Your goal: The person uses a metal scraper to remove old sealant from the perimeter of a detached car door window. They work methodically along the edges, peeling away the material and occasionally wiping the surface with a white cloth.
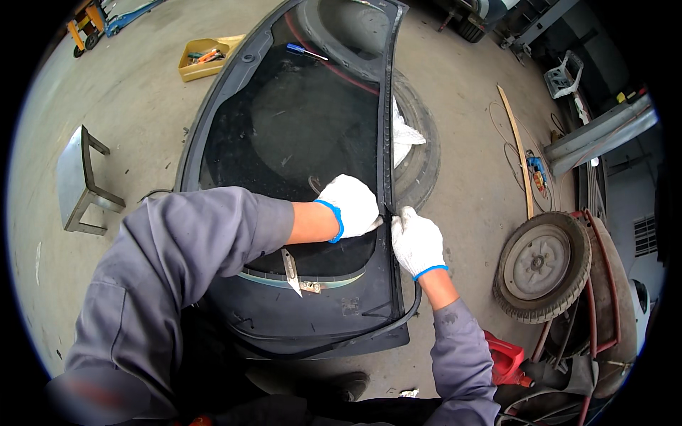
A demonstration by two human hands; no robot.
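Note:
A large dark vehicle panel with a glass window (312, 117) lies in front of me, resting on tyres. Both hands wear white knit gloves with blue cuffs and meet at the panel's right edge. My left hand (348, 206) is closed, fingertips pinching a black rubber strip there. Just right of it, my right hand (418, 243) also grips the black rubber strip (376, 329), whose loose length curves down and around the panel's near end. What lies between the fingertips is partly hidden. A utility knife (291, 273) and a small metal piece (310, 287) lie near the glass's lower edge.
A blue-handled screwdriver (307, 52) lies on the far glass. To the left are a metal stool (84, 181) and a yellow tool bin (206, 69). One tyre (426, 145) protrudes beneath the panel. Rightward stand a wheel (541, 266), a wooden strip (517, 149) and a red jug (504, 358).

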